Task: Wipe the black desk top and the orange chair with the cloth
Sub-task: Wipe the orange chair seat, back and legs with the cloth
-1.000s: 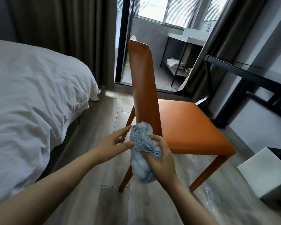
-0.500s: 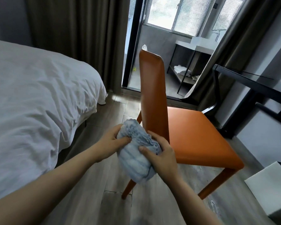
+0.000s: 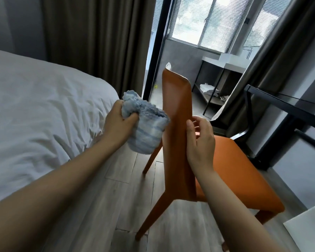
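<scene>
Head view

- Item: cloth [image 3: 145, 124], pale blue, ribbed, bunched into a loose wad. Judged light, soft and limp, so it folds to any surface. It is best gripped as a bundle, leaving a broad pad free for wiping. Location: held up just left of the chair's backrest, close to it; contact is not clear.
- Item: orange chair [image 3: 176, 124], with a smooth, stiff backrest and seat and slim angled legs. Judged fairly light and likely to slide on the wood floor [image 3: 116, 179] under a sideways wipe. The side edge of the backrest is the sensible place to steady it.
- Item: black desk [image 3: 280, 104], standing right of the chair at the frame's edge, with neither hand near it.
- Left hand [image 3: 119, 122]: fingers and thumb are clamped on the upper part of the cloth.
- Right hand [image 3: 200, 140]: at the backrest's right edge, thumb on the near face and fingers curved round the far side. Whether it grips firmly cannot be told.
- Hands: apart, with the backrest between them.
- Also present: white bed [image 3: 35, 106] at left.
- Change from half a second ago: both hands held the cloth together low against the backrest. The right hand has let go and gone to the backrest edge, and the left has carried the cloth higher and leftward
</scene>
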`<state>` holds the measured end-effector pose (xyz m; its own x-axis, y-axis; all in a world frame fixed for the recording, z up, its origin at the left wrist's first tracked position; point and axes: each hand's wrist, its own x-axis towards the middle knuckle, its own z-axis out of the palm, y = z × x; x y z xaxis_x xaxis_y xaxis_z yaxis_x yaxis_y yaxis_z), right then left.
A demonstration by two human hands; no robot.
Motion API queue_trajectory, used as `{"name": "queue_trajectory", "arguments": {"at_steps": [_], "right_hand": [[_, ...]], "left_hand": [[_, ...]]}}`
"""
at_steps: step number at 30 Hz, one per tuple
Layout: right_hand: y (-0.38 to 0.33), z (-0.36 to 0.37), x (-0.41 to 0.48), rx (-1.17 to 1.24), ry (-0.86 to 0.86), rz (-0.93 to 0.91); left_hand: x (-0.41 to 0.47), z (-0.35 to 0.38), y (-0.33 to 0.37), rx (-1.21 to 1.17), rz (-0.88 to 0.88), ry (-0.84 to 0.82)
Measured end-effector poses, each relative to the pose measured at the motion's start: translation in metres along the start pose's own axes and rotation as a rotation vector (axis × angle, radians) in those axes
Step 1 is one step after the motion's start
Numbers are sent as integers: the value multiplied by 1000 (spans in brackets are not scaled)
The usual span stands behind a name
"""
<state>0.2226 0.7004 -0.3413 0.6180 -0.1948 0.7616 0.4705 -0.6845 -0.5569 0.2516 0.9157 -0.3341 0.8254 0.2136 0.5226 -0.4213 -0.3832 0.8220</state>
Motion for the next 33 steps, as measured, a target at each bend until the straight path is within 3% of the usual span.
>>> {"name": "queue_trajectory", "arguments": {"at_steps": [7,11,20,33], "right_hand": [[16,22,5,-11,130,-77],[19,21,5,4,144,-118],[17,24,3,-5,175,-120],[28,27,4,15,193,-158]], "left_hand": [[34,39,26,-131,95,123],[22,70,27,-188,107,11],[8,91,3,-297,122,-69],[-88,149,-104,-285,-199,-278]]}}
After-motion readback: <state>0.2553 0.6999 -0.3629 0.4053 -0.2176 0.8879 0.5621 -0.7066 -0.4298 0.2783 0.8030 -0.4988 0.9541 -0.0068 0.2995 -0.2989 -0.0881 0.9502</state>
